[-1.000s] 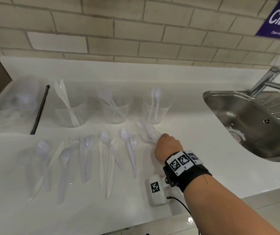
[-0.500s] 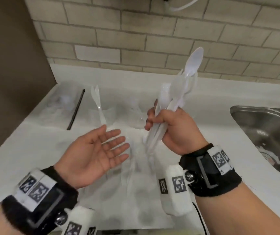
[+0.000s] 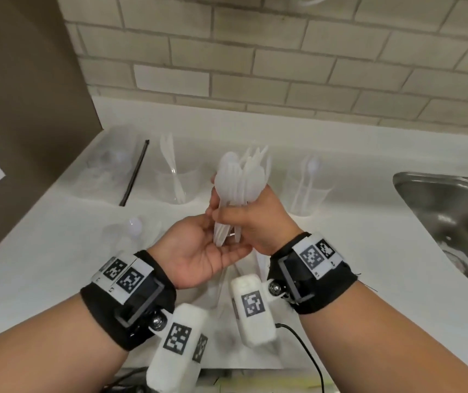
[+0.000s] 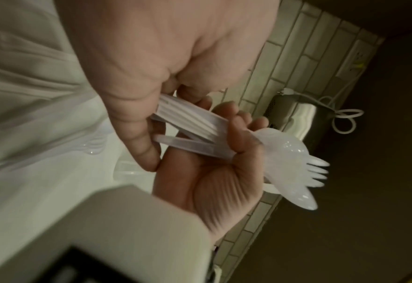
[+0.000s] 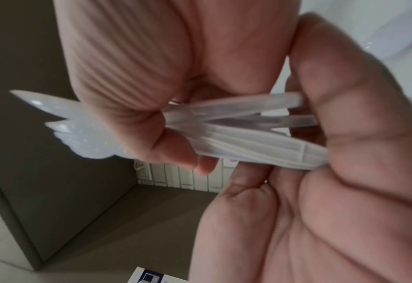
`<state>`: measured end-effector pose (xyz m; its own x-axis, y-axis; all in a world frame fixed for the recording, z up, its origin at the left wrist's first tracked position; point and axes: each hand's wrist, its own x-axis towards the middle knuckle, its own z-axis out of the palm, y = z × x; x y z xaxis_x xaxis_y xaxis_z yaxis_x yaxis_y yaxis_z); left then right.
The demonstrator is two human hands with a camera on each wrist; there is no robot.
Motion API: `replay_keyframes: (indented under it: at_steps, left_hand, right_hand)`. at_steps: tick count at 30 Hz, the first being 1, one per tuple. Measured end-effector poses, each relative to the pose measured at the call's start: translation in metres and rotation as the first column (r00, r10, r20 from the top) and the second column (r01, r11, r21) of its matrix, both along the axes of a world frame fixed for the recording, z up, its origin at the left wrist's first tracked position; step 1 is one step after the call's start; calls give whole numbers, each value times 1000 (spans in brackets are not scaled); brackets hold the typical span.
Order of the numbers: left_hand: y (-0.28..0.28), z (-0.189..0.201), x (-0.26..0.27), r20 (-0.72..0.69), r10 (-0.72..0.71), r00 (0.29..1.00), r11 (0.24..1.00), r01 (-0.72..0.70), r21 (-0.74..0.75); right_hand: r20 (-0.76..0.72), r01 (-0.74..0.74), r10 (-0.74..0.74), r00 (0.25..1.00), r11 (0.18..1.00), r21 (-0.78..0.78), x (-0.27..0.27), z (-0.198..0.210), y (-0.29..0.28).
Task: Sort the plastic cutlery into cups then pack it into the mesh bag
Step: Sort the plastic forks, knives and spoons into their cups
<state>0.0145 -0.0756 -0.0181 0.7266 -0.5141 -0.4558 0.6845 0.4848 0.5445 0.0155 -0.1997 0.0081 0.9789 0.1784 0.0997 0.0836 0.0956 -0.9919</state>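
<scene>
Above the counter [image 3: 57, 251], in front of the three cups [image 3: 308, 194], we grip a mixed bundle of plastic cutlery [image 3: 238, 191] upright in our right hand [image 3: 258, 222], fingers curled round the handles. Our left hand [image 3: 199, 251] lies flat and relaxed beneath it, the handle ends resting on its palm. Left of the cups sits the mesh bag [image 3: 111, 168], and a spoon [image 3: 135, 224] lies on the counter in front of it. Spoons, forks and knives are jumbled together, so as we pick one out, the splayed handles could slip loose and scatter, or a piece could land in the wrong cup.
</scene>
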Motion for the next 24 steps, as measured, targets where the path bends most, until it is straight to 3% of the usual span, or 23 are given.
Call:
replay_keyframes:
  at_steps: [4, 7, 9, 12, 15, 18, 20, 22, 24]
  left_hand:
    - [-2, 1, 2, 42, -70, 997, 995, 67, 75]
    - [3, 1, 5, 178, -147, 973, 972, 109, 208]
    - [8, 5, 9, 390, -117, 913, 967, 15, 256]
    - [5, 20, 12, 603, -237, 762, 926, -12, 378]
    - [-8, 27, 10, 602, -255, 756, 845, -129, 519]
    - [-11, 33, 12, 613, -96, 784, 804, -302, 512]
    - [-8, 34, 16, 592, 16, 806, 838, -334, 432]
    - [-7, 35, 15, 595, 7, 804, 858, -310, 409]
    - [-9, 31, 13, 611, -89, 787, 831, -279, 481]
  right_hand:
    - [-20, 52, -53, 998, 998, -36, 4, -6, -3]
    - [-116, 52, -39, 992, 993, 108, 4, -3, -5]
    - [-138, 30, -6, 990, 985, 169, 5, -3, -7]
    - [-107, -74, 76, 991, 997, 22, 4, -5, -5]
    - [-108, -121, 99, 989, 967, -224, 4, -9, 3]
    - [-144, -207, 186, 972, 967, -146, 3, -13, 3]
    - [-201, -242, 210, 957, 958, -153, 1, -16, 3]
    - [-241, -215, 173, 955, 963, -164, 0, -20, 7]
    - [-232, -178, 142, 962, 974, -143, 0, -24, 13]
